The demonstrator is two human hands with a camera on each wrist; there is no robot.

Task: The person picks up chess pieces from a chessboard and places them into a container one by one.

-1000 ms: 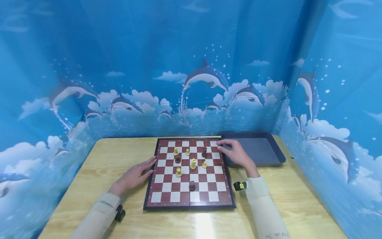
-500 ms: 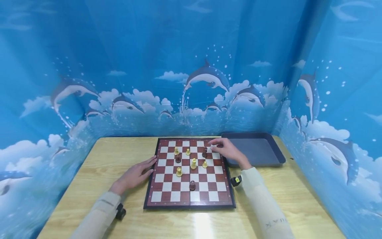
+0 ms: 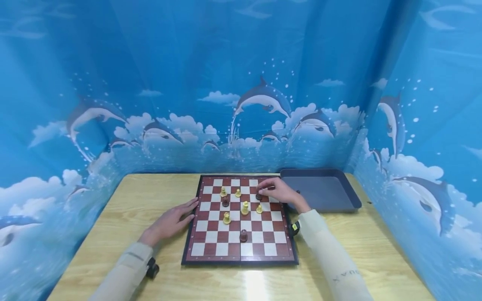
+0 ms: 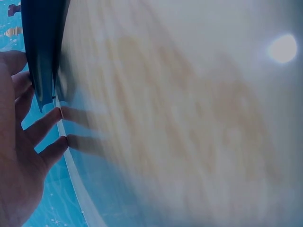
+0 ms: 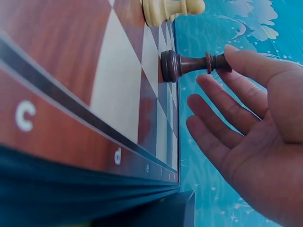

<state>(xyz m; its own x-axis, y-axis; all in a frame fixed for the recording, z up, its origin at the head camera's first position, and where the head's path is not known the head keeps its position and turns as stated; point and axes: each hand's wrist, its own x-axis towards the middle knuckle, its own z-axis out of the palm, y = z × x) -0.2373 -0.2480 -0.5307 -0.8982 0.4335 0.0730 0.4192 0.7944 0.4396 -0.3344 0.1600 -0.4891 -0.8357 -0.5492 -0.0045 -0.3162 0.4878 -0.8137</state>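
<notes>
A brown-and-white chessboard [image 3: 211,262] lies on the wooden table. My right hand [image 3: 280,191] reaches over its far right part. Thumb and forefinger pinch the top of a dark brown chess piece [image 5: 189,64], whose base looks to be on the board in the right wrist view; its tip is hidden by the fingers. The other fingers spread below it. My left hand [image 3: 170,220] lies at the board's left edge, fingers extended and fingertips touching the frame. Cream pieces, among them a tall one [image 3: 245,208] and a pawn [image 3: 259,209], stand mid-board.
Two more dark pieces stand on the board, one near the front [image 3: 243,235] and one left of centre [image 3: 225,201]. A dark grey tray [image 3: 320,192] sits at the back right, against the board's edge. Behind the table hangs a blue dolphin-print curtain [image 3: 169,83].
My right hand has moved left from the board's far right edge to the dark piece and now pinches its top. The left hand has stayed in place.
</notes>
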